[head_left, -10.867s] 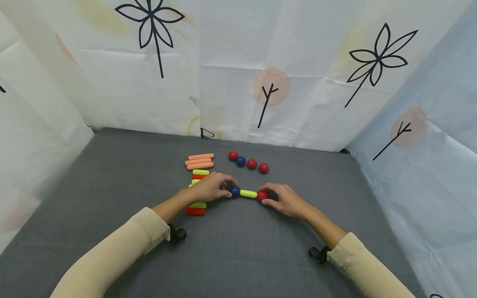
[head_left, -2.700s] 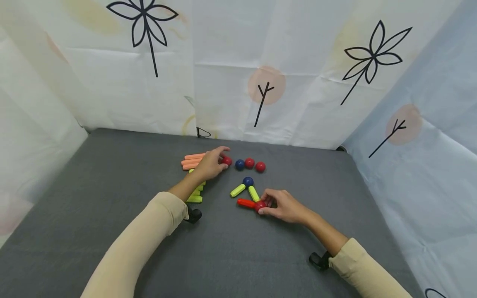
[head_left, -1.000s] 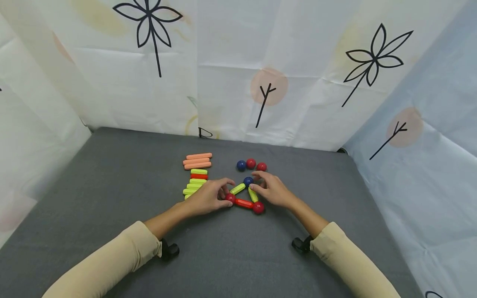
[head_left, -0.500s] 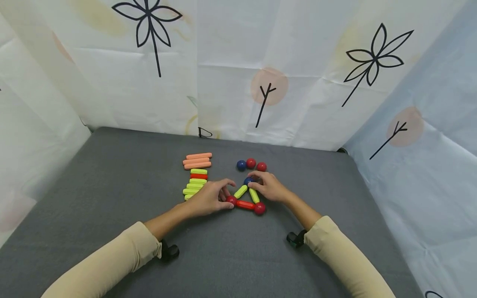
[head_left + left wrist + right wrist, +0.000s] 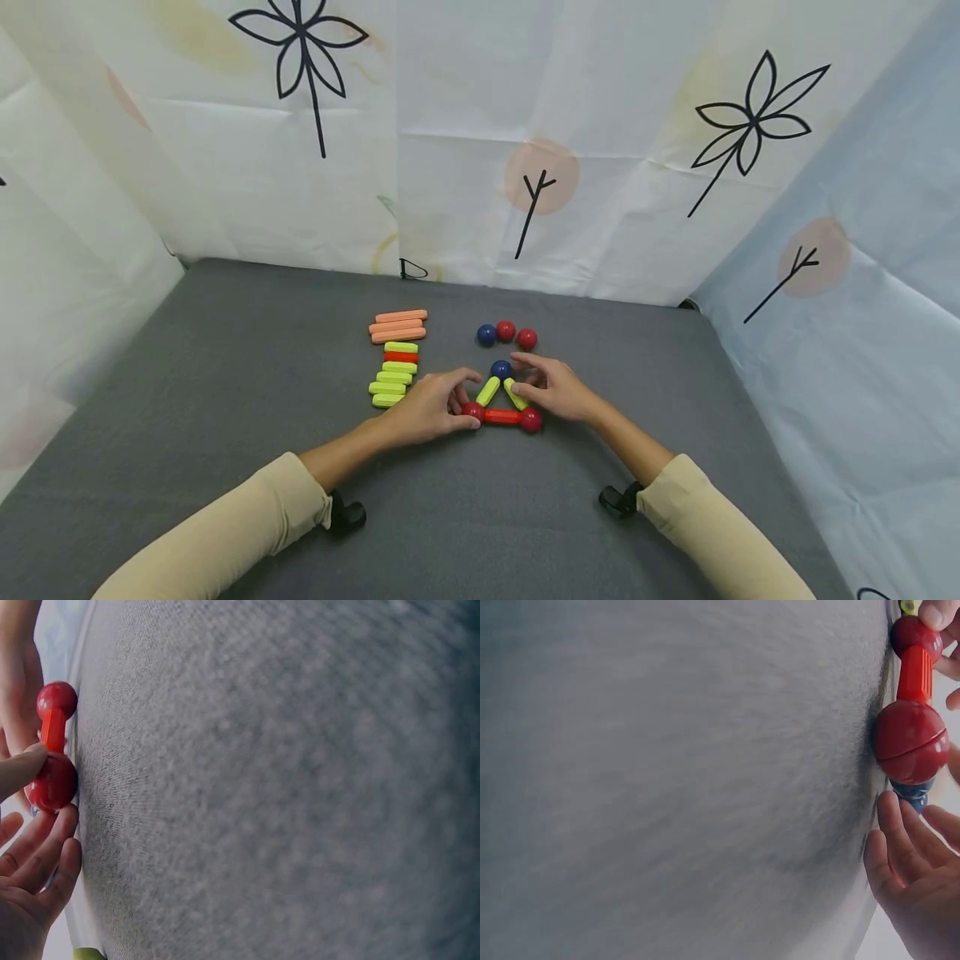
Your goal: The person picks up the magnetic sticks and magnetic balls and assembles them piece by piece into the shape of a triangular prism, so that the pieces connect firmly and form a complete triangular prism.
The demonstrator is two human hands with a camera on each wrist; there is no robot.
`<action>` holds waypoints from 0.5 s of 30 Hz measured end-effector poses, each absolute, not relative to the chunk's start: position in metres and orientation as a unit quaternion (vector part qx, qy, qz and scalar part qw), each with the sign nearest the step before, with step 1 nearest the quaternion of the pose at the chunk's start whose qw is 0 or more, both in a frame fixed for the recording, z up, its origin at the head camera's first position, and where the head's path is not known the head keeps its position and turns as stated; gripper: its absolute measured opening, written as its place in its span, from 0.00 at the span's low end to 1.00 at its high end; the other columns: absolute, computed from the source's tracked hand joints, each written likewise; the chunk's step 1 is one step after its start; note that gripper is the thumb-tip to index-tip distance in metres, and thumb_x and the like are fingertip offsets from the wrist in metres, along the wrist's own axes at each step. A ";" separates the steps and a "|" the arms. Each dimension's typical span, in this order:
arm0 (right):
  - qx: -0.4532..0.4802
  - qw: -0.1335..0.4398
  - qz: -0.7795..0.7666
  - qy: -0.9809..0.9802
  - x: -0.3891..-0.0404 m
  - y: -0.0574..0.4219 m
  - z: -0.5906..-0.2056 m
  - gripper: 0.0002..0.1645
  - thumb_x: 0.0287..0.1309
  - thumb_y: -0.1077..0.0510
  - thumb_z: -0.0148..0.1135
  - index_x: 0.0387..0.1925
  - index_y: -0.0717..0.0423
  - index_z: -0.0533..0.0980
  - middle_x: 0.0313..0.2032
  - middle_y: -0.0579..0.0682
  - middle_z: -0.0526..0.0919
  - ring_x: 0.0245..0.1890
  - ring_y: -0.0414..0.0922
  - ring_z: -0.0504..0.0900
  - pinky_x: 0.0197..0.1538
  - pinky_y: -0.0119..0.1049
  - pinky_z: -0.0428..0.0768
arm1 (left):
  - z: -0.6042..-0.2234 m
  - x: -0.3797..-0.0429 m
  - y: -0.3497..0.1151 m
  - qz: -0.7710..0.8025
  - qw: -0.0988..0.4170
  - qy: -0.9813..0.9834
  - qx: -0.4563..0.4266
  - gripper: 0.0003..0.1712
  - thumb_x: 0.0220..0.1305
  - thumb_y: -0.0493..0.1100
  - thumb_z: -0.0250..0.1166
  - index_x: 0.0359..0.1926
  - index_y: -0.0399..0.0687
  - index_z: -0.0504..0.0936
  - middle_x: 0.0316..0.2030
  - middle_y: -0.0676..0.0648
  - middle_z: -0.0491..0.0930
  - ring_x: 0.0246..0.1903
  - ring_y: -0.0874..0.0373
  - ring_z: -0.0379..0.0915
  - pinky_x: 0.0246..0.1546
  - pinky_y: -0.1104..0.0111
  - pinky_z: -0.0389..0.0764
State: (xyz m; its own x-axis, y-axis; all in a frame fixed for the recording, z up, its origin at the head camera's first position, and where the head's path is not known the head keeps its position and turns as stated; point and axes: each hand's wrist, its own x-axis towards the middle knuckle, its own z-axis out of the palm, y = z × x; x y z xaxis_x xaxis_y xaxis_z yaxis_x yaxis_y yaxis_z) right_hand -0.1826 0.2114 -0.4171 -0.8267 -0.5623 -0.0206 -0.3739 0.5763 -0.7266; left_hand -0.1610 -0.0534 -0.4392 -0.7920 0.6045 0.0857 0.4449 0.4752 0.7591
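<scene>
The fingers of my left hand (image 5: 431, 407) pinch the left red ball (image 5: 473, 412) of a triangle (image 5: 502, 417) on the grey table (image 5: 480, 517); my right hand (image 5: 558, 392) curves, thumb and fingers parted, by the right yellow rod (image 5: 521, 402); its hold I cannot tell.

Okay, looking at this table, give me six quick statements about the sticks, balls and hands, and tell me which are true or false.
1. Three orange sticks lie side by side. True.
2. A red stick lies between two red balls. True.
3. The left hand holds nothing. False: it pinches the left one of those red balls.
4. The loose balls beyond the hands are all red. False: one is blue.
5. Both sleeves are beige. True.
6. The right hand holds an orange stick. False: it is at a yellow stick.
</scene>
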 end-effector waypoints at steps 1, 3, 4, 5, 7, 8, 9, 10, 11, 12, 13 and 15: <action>-0.270 0.129 -0.378 0.876 -0.179 0.215 -0.417 0.32 0.67 0.56 0.62 0.67 0.66 0.67 0.56 0.61 0.80 0.42 0.49 0.83 0.42 0.39 0.79 | -0.439 -0.161 -0.053 0.410 0.098 0.853 0.307 0.34 0.56 0.45 0.76 0.62 0.44 0.74 0.34 0.55 0.80 0.32 0.64 0.76 0.38 0.70 0.80; -0.278 0.137 -0.380 0.872 -0.170 0.223 -0.418 0.33 0.66 0.55 0.64 0.68 0.64 0.67 0.56 0.59 0.80 0.42 0.47 0.83 0.42 0.38 0.80 | -0.440 -0.161 -0.053 0.411 0.100 0.853 0.306 0.34 0.57 0.45 0.76 0.62 0.44 0.74 0.34 0.55 0.80 0.33 0.64 0.76 0.38 0.70 0.80; -0.283 0.138 -0.377 0.871 -0.166 0.227 -0.419 0.34 0.65 0.54 0.65 0.68 0.63 0.68 0.56 0.57 0.80 0.42 0.47 0.83 0.43 0.39 0.80 | -0.440 -0.160 -0.054 0.412 0.102 0.853 0.305 0.34 0.57 0.44 0.76 0.62 0.44 0.74 0.35 0.55 0.80 0.33 0.64 0.76 0.39 0.70 0.80; -0.287 0.141 -0.378 0.869 -0.162 0.231 -0.419 0.35 0.64 0.54 0.66 0.68 0.62 0.68 0.56 0.56 0.80 0.43 0.47 0.82 0.44 0.40 0.80 | -0.440 -0.160 -0.055 0.414 0.104 0.851 0.305 0.34 0.57 0.44 0.76 0.63 0.44 0.73 0.35 0.55 0.80 0.34 0.64 0.76 0.39 0.70 0.80; -0.294 0.143 -0.376 0.867 -0.155 0.236 -0.420 0.37 0.62 0.53 0.69 0.68 0.61 0.68 0.56 0.54 0.80 0.44 0.47 0.80 0.47 0.42 0.79 | -0.438 -0.158 -0.059 0.419 0.108 0.849 0.304 0.33 0.58 0.42 0.75 0.63 0.44 0.73 0.37 0.54 0.80 0.35 0.64 0.77 0.40 0.70 0.80; -0.294 0.143 -0.375 0.867 -0.153 0.238 -0.421 0.37 0.61 0.52 0.69 0.68 0.60 0.69 0.56 0.53 0.81 0.45 0.46 0.80 0.48 0.43 0.79 | -0.437 -0.157 -0.062 0.423 0.109 0.847 0.304 0.33 0.59 0.41 0.74 0.64 0.44 0.73 0.38 0.53 0.81 0.36 0.64 0.77 0.41 0.70 0.80; -0.296 0.143 -0.374 0.867 -0.151 0.238 -0.422 0.36 0.61 0.52 0.69 0.68 0.59 0.69 0.55 0.53 0.81 0.46 0.47 0.79 0.48 0.44 0.78 | -0.436 -0.157 -0.066 0.425 0.107 0.845 0.305 0.33 0.59 0.40 0.74 0.64 0.44 0.72 0.39 0.52 0.81 0.36 0.64 0.77 0.42 0.69 0.81; -0.299 0.141 -0.373 0.867 -0.149 0.239 -0.422 0.35 0.62 0.52 0.69 0.67 0.59 0.70 0.55 0.52 0.81 0.46 0.47 0.79 0.48 0.44 0.78 | -0.435 -0.156 -0.071 0.430 0.105 0.843 0.304 0.33 0.59 0.39 0.73 0.64 0.44 0.73 0.40 0.51 0.81 0.37 0.64 0.78 0.42 0.69 0.81; -0.302 0.141 -0.375 0.865 -0.149 0.239 -0.422 0.34 0.62 0.53 0.68 0.67 0.59 0.70 0.55 0.52 0.81 0.47 0.47 0.79 0.49 0.44 0.78 | -0.434 -0.155 -0.075 0.435 0.101 0.842 0.304 0.32 0.59 0.39 0.73 0.64 0.44 0.73 0.40 0.51 0.82 0.37 0.63 0.78 0.42 0.69 0.81; -0.305 0.139 -0.373 0.865 -0.148 0.239 -0.422 0.33 0.63 0.53 0.68 0.67 0.59 0.71 0.55 0.52 0.81 0.47 0.47 0.79 0.49 0.44 0.78 | -0.432 -0.155 -0.080 0.439 0.094 0.840 0.303 0.32 0.59 0.38 0.73 0.63 0.44 0.73 0.40 0.50 0.82 0.38 0.63 0.78 0.42 0.68 0.81; -0.306 0.138 -0.373 0.865 -0.148 0.240 -0.422 0.33 0.64 0.53 0.67 0.66 0.60 0.71 0.56 0.53 0.81 0.48 0.47 0.79 0.49 0.44 0.78 | -0.430 -0.154 -0.085 0.444 0.087 0.839 0.302 0.32 0.59 0.38 0.73 0.63 0.43 0.73 0.41 0.48 0.82 0.38 0.63 0.78 0.43 0.67 0.82; -0.307 0.140 -0.375 0.864 -0.148 0.241 -0.422 0.31 0.65 0.54 0.66 0.66 0.60 0.71 0.58 0.54 0.80 0.49 0.47 0.79 0.49 0.44 0.79 | -0.428 -0.153 -0.096 0.452 0.067 0.838 0.298 0.31 0.58 0.37 0.74 0.62 0.43 0.75 0.40 0.48 0.83 0.39 0.62 0.79 0.44 0.66 0.82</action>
